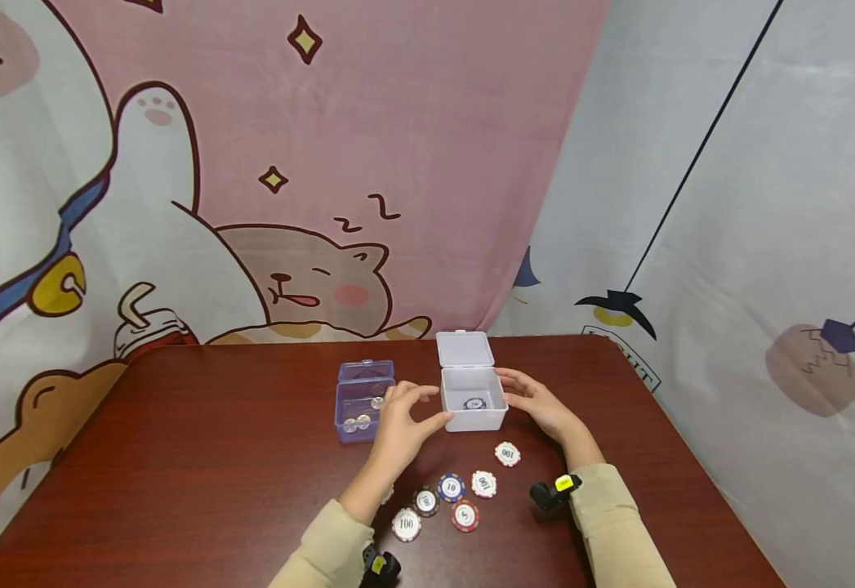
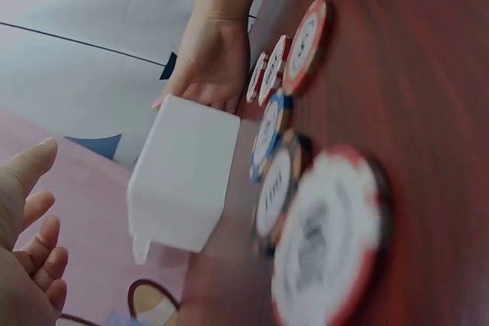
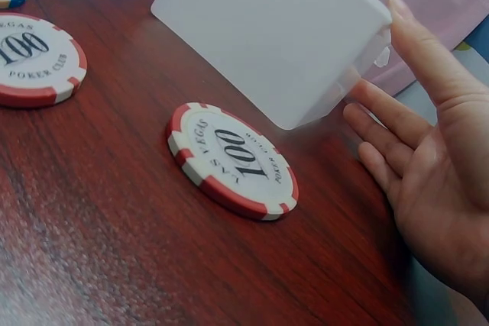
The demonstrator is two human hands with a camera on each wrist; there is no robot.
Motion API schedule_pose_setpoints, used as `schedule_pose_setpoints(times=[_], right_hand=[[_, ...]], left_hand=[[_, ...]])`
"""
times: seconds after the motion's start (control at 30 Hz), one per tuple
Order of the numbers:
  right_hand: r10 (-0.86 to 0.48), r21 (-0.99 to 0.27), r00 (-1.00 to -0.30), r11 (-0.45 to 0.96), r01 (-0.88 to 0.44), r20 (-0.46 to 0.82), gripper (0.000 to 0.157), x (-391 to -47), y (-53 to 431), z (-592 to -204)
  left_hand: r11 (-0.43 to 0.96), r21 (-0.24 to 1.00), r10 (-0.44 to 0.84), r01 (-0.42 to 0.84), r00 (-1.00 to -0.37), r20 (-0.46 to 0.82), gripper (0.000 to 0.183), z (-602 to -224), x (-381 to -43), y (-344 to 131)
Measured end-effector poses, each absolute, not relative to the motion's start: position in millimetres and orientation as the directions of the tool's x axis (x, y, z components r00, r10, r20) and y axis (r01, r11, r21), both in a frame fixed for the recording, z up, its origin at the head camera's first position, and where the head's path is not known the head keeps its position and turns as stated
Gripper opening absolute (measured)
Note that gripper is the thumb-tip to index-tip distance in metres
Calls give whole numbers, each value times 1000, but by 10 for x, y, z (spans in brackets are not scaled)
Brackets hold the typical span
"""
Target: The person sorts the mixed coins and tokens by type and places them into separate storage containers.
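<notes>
Across the top of the frame there's a big cartoon backdrop (image 1: pixel 412 106), and a reddish-brown table (image 1: pixel 177 457) takes up most of the lower half. Two pale sleeves (image 1: pixel 335 543) poke in from the bottom edge, so hands next. The right hand (image 1: pixel 545 408) has its thumb touching the near right corner of the white box (image 1: pixel 474 421), fingers reaching along that side, more a light touch than a grab. The left hand (image 1: pixel 401 423) isn't gripping anything: from overhead its thumb seems to meet the other corner, but the left wrist view shows a gap.

My guess at the step: steadying or squaring up that box. If it needs shifting from there, I'd say that calls for the left fingers to close in, with even pressure from both sides.

The box itself is slightly below and right of centre, upright, mouth up, lid (image 1: pixel 465 349) flipped back toward the top of the frame with its tab aimed that way too. The body's near square, so no obvious long axis; counting the lid, it runs roughly top to bottom.

Left of it is a smaller-looking see-through blue box (image 1: pixel 357 437), lid also back. Poker chips (image 1: pixel 483 483) lie scattered lower centre, plus one dark-edged chip (image 1: pixel 474 403) inside the white box. Tiniest: three silvery discs (image 1: pixel 363 421) in the blue one.
</notes>
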State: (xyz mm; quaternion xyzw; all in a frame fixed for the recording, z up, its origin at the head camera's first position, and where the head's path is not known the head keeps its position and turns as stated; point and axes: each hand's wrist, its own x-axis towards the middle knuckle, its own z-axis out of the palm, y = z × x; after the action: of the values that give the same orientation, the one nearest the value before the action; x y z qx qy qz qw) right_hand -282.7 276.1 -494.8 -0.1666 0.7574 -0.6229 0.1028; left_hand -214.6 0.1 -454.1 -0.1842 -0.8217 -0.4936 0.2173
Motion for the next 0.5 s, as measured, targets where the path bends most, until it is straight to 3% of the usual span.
schedule_pose_setpoints(times=[0.5], right_hand=[[-366, -981, -929, 150, -122, 59, 46, -2899, 2798, -5082]], left_hand=[[489, 730, 177, 477, -874, 452, 45, -4682, -1924, -551]])
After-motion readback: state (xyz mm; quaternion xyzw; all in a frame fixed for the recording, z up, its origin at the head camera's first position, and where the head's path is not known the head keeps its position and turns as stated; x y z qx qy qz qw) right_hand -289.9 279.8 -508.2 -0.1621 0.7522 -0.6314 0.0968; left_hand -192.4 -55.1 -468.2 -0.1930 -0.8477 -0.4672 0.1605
